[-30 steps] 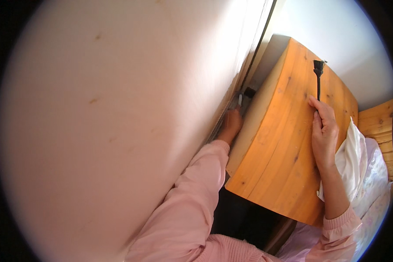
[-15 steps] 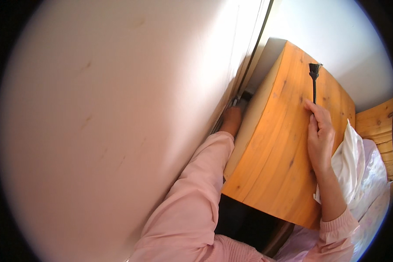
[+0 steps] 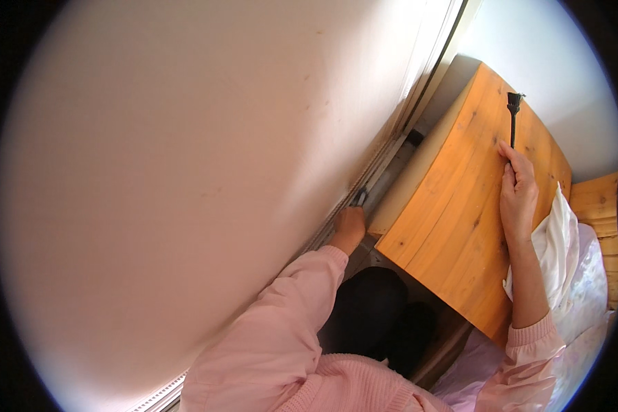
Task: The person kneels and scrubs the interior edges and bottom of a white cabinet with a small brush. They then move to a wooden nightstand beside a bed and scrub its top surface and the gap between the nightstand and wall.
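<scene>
We see our right hand over the right half of the wooden tabletop, fingers curled in a pinch on the handle of a black brush. The brush points away from us beyond the fingertips, its bristles close to the tabletop's far edge; we cannot tell whether they touch the wood. Our left hand is low in the narrow gap between the pale panel and the tabletop, just left of the near left corner. It is closed around a slim, light-coloured tool that pokes out past the knuckles; its far end is too small to make out. A white cloth hangs along the tabletop's right edge, beside our right forearm.
</scene>
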Tool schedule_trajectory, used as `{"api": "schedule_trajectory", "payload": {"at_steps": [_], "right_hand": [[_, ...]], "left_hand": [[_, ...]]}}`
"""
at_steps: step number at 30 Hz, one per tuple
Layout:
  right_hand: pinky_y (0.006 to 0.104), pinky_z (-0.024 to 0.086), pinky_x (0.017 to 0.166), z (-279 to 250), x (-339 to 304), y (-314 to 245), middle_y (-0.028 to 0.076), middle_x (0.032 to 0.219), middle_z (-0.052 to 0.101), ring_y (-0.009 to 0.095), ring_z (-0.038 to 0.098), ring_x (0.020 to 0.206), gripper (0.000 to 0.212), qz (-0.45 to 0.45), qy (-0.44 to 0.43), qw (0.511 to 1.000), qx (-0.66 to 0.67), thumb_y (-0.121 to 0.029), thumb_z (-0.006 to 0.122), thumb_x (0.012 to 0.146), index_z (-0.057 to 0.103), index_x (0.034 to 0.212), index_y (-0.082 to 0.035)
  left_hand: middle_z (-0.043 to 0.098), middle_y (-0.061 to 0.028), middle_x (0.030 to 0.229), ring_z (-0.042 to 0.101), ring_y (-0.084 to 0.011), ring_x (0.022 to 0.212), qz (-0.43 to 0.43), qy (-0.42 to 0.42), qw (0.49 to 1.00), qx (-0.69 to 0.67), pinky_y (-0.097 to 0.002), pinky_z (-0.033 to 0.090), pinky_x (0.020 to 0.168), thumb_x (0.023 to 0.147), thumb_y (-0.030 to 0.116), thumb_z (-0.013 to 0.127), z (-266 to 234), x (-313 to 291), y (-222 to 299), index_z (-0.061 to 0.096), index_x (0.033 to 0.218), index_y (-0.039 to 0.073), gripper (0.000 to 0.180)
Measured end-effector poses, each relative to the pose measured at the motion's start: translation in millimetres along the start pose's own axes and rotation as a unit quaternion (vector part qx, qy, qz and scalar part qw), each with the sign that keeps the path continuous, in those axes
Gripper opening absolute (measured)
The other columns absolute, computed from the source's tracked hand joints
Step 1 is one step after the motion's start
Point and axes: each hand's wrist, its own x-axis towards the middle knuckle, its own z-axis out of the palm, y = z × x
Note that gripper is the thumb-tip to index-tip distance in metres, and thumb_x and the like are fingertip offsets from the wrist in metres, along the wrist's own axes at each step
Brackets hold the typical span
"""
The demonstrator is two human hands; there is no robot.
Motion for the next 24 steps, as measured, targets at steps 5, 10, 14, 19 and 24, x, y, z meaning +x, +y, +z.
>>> {"api": "schedule_trajectory", "payload": {"at_steps": [5,10,14,19,24], "right_hand": [[0.0294,0.044,0.088,-0.7,0.0,1.3,0.013,0.103,0.062,0.023,0.059,0.097,0.028,-0.007,-0.005,1.000,-0.017,0.005,0.044,0.088,0.060,0.110,-0.001],[0.0290,0.044,0.088,-0.3,0.9,0.1,0.013,0.103,0.062,0.023,0.059,0.097,0.028,0.008,-0.004,1.000,-0.017,0.005,0.044,0.088,0.060,0.110,0.000],[0.0287,0.044,0.087,-0.3,0.8,-3.3,0.013,0.102,0.061,0.023,0.059,0.097,0.028,0.016,-0.004,1.000,-0.015,0.006,0.044,0.087,0.060,0.109,0.000],[0.0289,0.043,0.086,-0.8,0.7,-7.5,0.014,0.099,0.061,0.025,0.058,0.096,0.027,0.011,-0.005,1.000,-0.023,0.007,0.044,0.086,0.060,0.108,0.001],[0.0289,0.043,0.086,-0.8,1.3,-11.1,0.014,0.098,0.061,0.025,0.057,0.095,0.027,0.019,-0.002,1.000,-0.017,0.008,0.045,0.085,0.060,0.107,0.001]], "left_hand": [[0.062,-0.0238,0.086,0.062,-0.0400,0.081,0.123,0.102,0.984,-0.077,-0.0486,0.050,0.069,0.082,0.004,0.049,3.2,41.7,11.4,0.059,0.106,0.004,0.026],[0.057,-0.0234,0.095,0.059,-0.0437,0.081,0.194,0.162,0.963,-0.093,-0.0503,0.049,0.071,0.082,0.002,0.048,27.3,98.9,36.8,0.054,0.106,0.002,0.025],[0.055,-0.0220,0.097,0.062,-0.0390,0.077,0.190,0.194,0.962,0.005,-0.0455,0.053,0.065,0.082,0.002,0.048,38.9,130.3,42.5,0.053,0.104,0.001,0.022],[0.056,-0.0208,0.094,0.065,-0.0292,0.069,0.235,0.198,0.943,0.131,-0.0359,0.055,0.056,0.082,0.006,0.050,55.3,159.9,55.2,0.053,0.099,0.000,0.018],[0.059,-0.0181,0.091,0.065,-0.0275,0.071,0.221,0.270,0.929,0.124,-0.0336,0.054,0.055,0.083,0.009,0.050,62.4,176.1,70.1,0.056,0.094,-0.002,0.017]]}}
